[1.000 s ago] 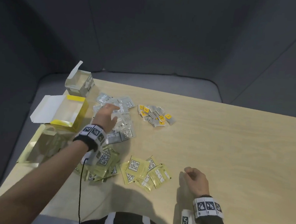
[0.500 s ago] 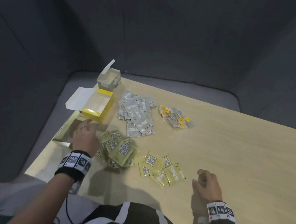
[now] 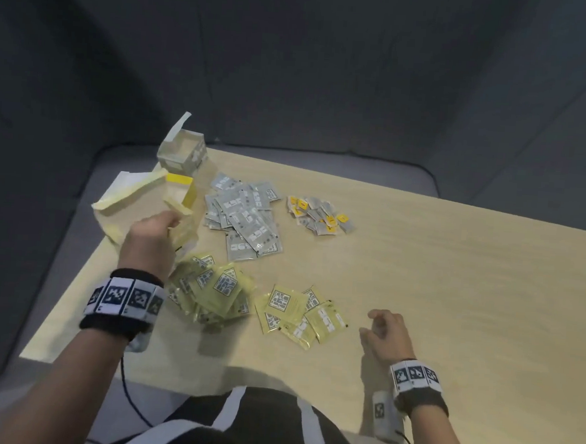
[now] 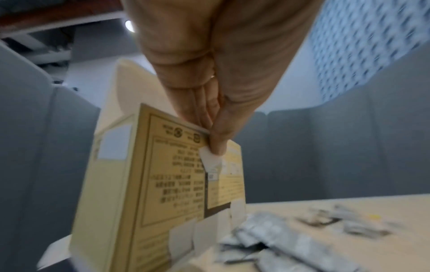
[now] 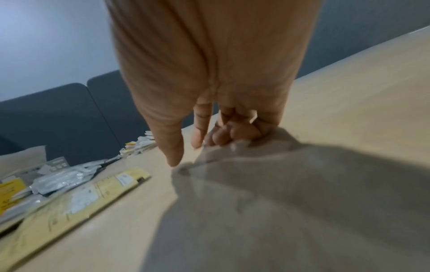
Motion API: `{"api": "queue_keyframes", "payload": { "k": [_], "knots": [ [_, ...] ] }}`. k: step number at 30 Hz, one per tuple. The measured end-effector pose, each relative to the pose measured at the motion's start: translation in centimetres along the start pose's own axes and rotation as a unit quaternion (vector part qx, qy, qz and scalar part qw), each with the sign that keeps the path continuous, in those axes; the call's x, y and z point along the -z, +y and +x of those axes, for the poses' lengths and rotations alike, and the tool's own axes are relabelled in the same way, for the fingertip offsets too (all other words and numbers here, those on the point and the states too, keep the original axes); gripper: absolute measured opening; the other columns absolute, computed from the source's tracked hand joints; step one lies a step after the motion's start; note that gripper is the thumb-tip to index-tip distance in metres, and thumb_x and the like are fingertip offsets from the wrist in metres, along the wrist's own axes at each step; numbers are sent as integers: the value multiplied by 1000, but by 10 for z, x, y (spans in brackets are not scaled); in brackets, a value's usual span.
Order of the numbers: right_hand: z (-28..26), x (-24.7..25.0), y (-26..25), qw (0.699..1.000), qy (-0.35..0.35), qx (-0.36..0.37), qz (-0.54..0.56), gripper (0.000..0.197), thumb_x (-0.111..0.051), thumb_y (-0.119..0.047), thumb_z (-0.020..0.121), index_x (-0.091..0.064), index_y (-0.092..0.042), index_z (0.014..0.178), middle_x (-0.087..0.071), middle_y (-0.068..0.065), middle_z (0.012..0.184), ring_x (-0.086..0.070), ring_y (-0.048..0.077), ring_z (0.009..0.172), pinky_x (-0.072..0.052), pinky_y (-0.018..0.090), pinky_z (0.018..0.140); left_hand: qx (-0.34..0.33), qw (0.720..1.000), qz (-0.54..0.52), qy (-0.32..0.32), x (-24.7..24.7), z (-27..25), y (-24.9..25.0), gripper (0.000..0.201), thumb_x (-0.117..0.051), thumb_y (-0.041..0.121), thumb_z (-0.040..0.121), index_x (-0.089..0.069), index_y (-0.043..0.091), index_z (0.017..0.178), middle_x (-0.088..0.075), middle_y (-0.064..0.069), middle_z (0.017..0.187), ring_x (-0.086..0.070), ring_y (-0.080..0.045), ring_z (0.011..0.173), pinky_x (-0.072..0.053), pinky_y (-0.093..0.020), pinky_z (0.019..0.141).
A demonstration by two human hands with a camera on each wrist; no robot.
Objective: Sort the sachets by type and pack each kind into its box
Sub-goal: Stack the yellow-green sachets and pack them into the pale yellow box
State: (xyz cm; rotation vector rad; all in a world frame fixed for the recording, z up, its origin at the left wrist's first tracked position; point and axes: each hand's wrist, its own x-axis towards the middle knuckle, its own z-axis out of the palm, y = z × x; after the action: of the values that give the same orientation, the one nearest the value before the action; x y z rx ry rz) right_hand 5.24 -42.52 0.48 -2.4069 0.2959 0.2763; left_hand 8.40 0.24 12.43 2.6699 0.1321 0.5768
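Note:
My left hand (image 3: 162, 226) grips a pale yellow box (image 3: 185, 235) by its top edge and holds it upright at the table's left edge. In the left wrist view the thumb and fingers (image 4: 217, 145) pinch the rim of this box (image 4: 163, 184). Behind it stand an open bright yellow box (image 3: 183, 191) and an open grey box (image 3: 182, 153). Silver sachets (image 3: 247, 219) lie in a pile, small yellow-tagged sachets (image 3: 319, 215) to their right. Pale yellow sachets lie in a heap (image 3: 215, 292) and a smaller group (image 3: 300, 311). My right hand (image 3: 386, 334) rests on the table, fingers loosely curled, holding nothing.
The wooden table (image 3: 451, 300) stretches to the right of the sachets. A grey sofa (image 3: 81, 181) runs along its left and far edges. A cable (image 3: 130, 397) hangs from my left wrist over the near table edge.
My left hand left the silver sachets, went to the pale yellow box at the left edge and lifted it upright. The right hand stayed put.

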Motion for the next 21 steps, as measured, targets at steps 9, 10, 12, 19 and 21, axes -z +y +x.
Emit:
{"api": "queue_keyframes", "payload": {
  "k": [9,10,12,19,21],
  "knots": [
    [-5,28,-81,973,-122,115,157,112,-94,-33,42,-37,-29,139,-38,-11,130,-47,6,114,-45,23,86,-163,910,-146,-351,-58,-24,141,30,-48,9,94,-69,20,112,-69,-3,110,-62,-19,100,-47,-33,94],
    [-3,28,-84,972,-120,129,157,112,-95,-29,43,-37,-29,139,-39,-11,130,-45,6,115,-43,22,90,-177,900,-152,-370,-62,-27,153,30,-48,7,94,-68,18,114,-68,-5,112,-61,-20,103,-45,-32,95],
    [2,30,-86,973,-79,141,162,94,-94,-18,47,-48,-26,128,-48,-7,126,-48,9,112,-39,13,87,-213,890,-196,-354,-69,-31,168,29,-52,2,91,-69,13,112,-70,-6,109,-63,-20,103,-46,-30,93],
    [25,52,-34,982,117,40,144,73,-90,-4,50,-58,-19,114,-55,-3,112,-49,20,112,-37,19,83,-255,879,-97,-391,-116,-42,135,44,-59,5,84,-56,18,126,-47,-1,135,-48,-19,123,-40,-37,104],
    [29,57,-23,983,95,27,155,73,-87,4,52,-58,-16,116,-55,-1,115,-51,21,115,-37,6,75,-270,849,24,-454,-123,-46,120,56,-61,19,86,-42,22,138,-32,2,148,-36,-18,133,-33,-35,110]
  ]
}}
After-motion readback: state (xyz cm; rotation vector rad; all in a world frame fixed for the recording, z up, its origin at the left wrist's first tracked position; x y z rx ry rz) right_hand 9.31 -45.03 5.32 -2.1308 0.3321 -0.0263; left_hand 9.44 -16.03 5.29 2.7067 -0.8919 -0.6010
